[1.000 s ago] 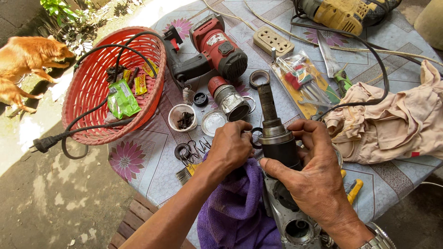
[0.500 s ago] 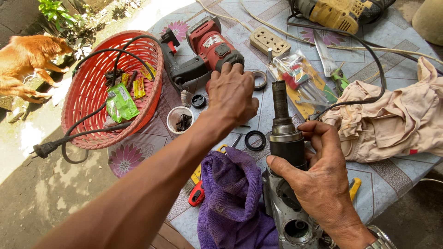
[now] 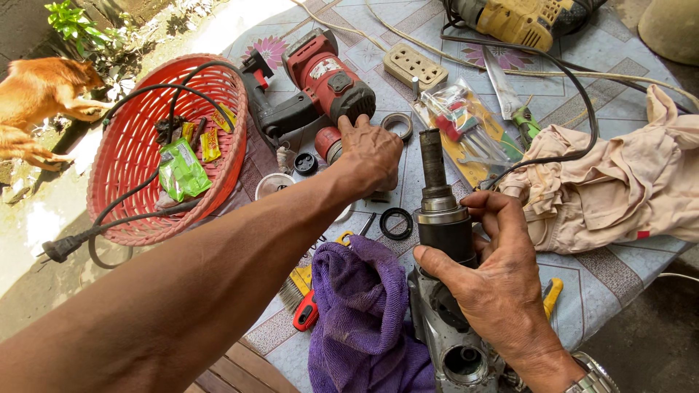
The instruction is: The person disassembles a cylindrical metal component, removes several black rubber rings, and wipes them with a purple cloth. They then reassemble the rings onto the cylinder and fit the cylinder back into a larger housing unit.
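The right hand (image 3: 502, 291) is wrapped tight around the dark collar of a grey tool body (image 3: 451, 291) standing upright at the near edge of the table (image 3: 604, 276), its round shaft (image 3: 432, 160) pointing up; thumb and fingers close around the barrel just below a silver ring. The left hand (image 3: 371, 153) reaches across, palm down and fingers curled over small parts beside the red power tool (image 3: 320, 80); whether it grips anything underneath cannot be told. This looks like a picking-up step amid stripping or rebuilding the tool; the reaching hand would need a fine pinch, as the parts lie close together.

Around it: a metal ring (image 3: 397, 125) just beyond the left fingers; a black rubber ring (image 3: 396, 223) near the shaft's base; a purple cloth (image 3: 364, 313) touching the tool body; a brush and a red-handled tool partly under the cloth; a clear packet of small tools (image 3: 466, 131) behind the shaft; a beige rag (image 3: 626, 182) to the right with a black cord (image 3: 575, 94) crossing it; a red basket (image 3: 138, 145) far left, holding wrappers and a cable. The cord and scattered bits crowd the reach.
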